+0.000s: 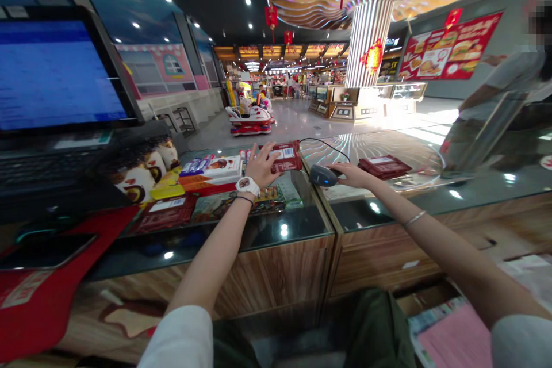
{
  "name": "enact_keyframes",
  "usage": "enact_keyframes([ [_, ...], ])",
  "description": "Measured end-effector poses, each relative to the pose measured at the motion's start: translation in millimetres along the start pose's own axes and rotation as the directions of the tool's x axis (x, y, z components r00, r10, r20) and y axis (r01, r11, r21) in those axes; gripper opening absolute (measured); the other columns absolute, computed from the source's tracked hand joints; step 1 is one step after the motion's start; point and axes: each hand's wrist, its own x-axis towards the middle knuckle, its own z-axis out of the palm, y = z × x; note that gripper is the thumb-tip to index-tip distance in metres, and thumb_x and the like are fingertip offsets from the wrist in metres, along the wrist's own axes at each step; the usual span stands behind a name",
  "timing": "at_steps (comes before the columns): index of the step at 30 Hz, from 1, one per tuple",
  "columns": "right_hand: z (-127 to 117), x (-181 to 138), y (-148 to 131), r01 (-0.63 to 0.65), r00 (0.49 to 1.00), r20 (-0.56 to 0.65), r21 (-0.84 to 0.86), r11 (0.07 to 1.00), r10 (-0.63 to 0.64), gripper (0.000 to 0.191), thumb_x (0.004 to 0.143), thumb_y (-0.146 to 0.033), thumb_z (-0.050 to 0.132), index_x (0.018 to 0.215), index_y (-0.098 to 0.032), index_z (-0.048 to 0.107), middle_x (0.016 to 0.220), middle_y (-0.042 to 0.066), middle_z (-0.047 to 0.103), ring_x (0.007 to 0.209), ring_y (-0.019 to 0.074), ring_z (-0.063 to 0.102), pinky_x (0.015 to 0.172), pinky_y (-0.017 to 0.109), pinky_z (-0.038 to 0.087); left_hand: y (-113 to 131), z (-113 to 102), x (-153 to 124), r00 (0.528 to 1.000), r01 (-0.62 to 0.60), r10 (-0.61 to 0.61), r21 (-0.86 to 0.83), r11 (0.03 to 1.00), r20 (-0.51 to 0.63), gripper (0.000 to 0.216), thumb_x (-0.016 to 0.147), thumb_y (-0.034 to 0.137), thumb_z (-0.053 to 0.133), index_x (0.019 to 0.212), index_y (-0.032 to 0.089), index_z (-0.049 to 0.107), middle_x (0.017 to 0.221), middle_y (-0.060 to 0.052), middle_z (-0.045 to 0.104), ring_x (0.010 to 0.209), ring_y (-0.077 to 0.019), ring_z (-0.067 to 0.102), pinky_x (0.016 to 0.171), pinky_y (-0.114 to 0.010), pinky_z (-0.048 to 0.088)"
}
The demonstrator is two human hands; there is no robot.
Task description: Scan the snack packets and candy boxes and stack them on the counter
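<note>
My left hand [259, 165], with a white watch on its wrist, grips the left end of a dark red packet [290, 156] above the glass counter. The packet's white barcode label faces up. Just to the right, my right hand [351, 175] is closed around a dark barcode scanner [323, 176] with a small blue light, its head towards the packet. Another stack of dark red packets [383, 167] lies right of the scanner. More dark red packets [166, 211] lie on the left, near my left forearm.
A monitor [60, 75] and keyboard [38, 167] stand at the left. Colourful boxes [213, 172] and a phone [47, 252] on red cloth [47, 310] lie nearby. The scanner's cable [328, 144] loops across the glass. A person [491, 92] stands beyond the counter, right. An open drawer [431, 305] is below.
</note>
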Motion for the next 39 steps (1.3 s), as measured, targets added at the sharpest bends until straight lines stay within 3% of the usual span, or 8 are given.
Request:
enact_keyframes([
  [6, 2, 4, -1, 0.05, 0.998, -0.027, -0.028, 0.998, -0.05, 0.052, 0.082, -0.018, 0.06, 0.134, -0.02, 0.058, 0.126, 0.013, 0.068, 0.117, 0.0288, 0.064, 0.101, 0.047, 0.05, -6, 4, -1, 1.0, 0.016, -0.015, 0.015, 1.0, -0.013, 0.05, 0.076, 0.034, 0.069, 0.124, 0.022, 0.059, 0.153, -0.014, 0.046, 0.144, -0.0327, 0.039, 0.123, -0.062, 0.014],
  [10, 0, 6, -7, 0.066, 0.996, -0.06, -0.084, 0.994, -0.071, 0.05, 0.082, -0.015, 0.06, 0.133, -0.016, 0.059, 0.126, 0.017, 0.067, 0.119, 0.0308, 0.062, 0.104, 0.05, 0.047, -8, 4, -1, 0.999, 0.037, -0.036, 0.012, 0.999, -0.016, 0.051, 0.076, 0.034, 0.069, 0.124, 0.022, 0.059, 0.153, -0.014, 0.045, 0.144, -0.0327, 0.039, 0.124, -0.061, 0.013],
  [14, -9, 15, -18, 0.08, 0.981, -0.171, -0.099, 0.992, -0.096, 0.052, 0.084, -0.016, 0.057, 0.135, -0.018, 0.056, 0.13, 0.017, 0.064, 0.122, 0.0324, 0.059, 0.106, 0.056, 0.044, -8, 0, -2, 0.997, 0.061, -0.06, 0.03, 0.998, -0.039, 0.05, 0.076, 0.034, 0.069, 0.124, 0.021, 0.06, 0.153, -0.015, 0.045, 0.143, -0.0338, 0.04, 0.123, -0.061, 0.014],
  [20, -33, 43, -44, 0.068, 0.908, -0.416, 0.036, 0.997, -0.046, 0.05, 0.092, -0.035, 0.053, 0.14, -0.021, 0.048, 0.129, 0.014, 0.063, 0.119, 0.0306, 0.059, 0.102, 0.049, 0.047, -12, 0, -3, 0.986, 0.139, -0.135, 0.039, 0.989, -0.095, 0.05, 0.077, 0.035, 0.069, 0.124, 0.021, 0.06, 0.152, -0.015, 0.046, 0.143, -0.0344, 0.041, 0.123, -0.061, 0.015],
  [25, -36, 75, -71, -0.031, 0.831, -0.548, 0.118, 0.993, 0.091, 0.041, 0.09, -0.039, 0.052, 0.127, -0.02, 0.055, 0.113, 0.012, 0.067, 0.103, 0.0302, 0.064, 0.089, 0.043, 0.051, -13, 0, -4, 0.986, 0.155, -0.151, 0.046, 0.987, -0.075, 0.051, 0.075, 0.035, 0.071, 0.123, 0.021, 0.06, 0.152, -0.015, 0.047, 0.143, -0.0336, 0.04, 0.123, -0.06, 0.015],
  [28, -28, 85, -85, -0.105, 0.824, -0.548, 0.106, 0.989, 0.146, 0.038, 0.087, -0.037, 0.054, 0.12, -0.02, 0.06, 0.11, 0.011, 0.071, 0.099, 0.0314, 0.066, 0.081, 0.041, 0.052, -15, 0, -5, 0.986, 0.155, -0.151, 0.061, 0.986, -0.072, 0.051, 0.076, 0.036, 0.07, 0.123, 0.021, 0.06, 0.152, -0.015, 0.046, 0.143, -0.0331, 0.04, 0.123, -0.06, 0.015],
  [33, -15, 76, -97, -0.087, 0.88, -0.472, -0.041, 0.995, 0.058, 0.038, 0.081, -0.034, 0.058, 0.117, -0.022, 0.063, 0.108, 0.009, 0.074, 0.093, 0.0296, 0.069, 0.069, 0.033, 0.05, -21, -1, -7, 0.985, 0.161, -0.153, 0.101, 0.982, -0.083, 0.051, 0.076, 0.034, 0.07, 0.124, 0.021, 0.059, 0.152, -0.015, 0.046, 0.143, -0.0338, 0.04, 0.123, -0.061, 0.016],
  [39, -15, 63, -100, -0.123, 0.892, -0.448, -0.12, 0.985, 0.056, 0.036, 0.081, -0.035, 0.059, 0.115, -0.024, 0.065, 0.1, 0.006, 0.076, 0.088, 0.0296, 0.07, 0.063, 0.032, 0.047, -20, -6, -9, 0.986, 0.165, -0.16, 0.126, 0.978, -0.042, 0.049, 0.078, 0.033, 0.069, 0.124, 0.02, 0.059, 0.153, -0.016, 0.045, 0.144, -0.0334, 0.039, 0.123, -0.06, 0.015],
])
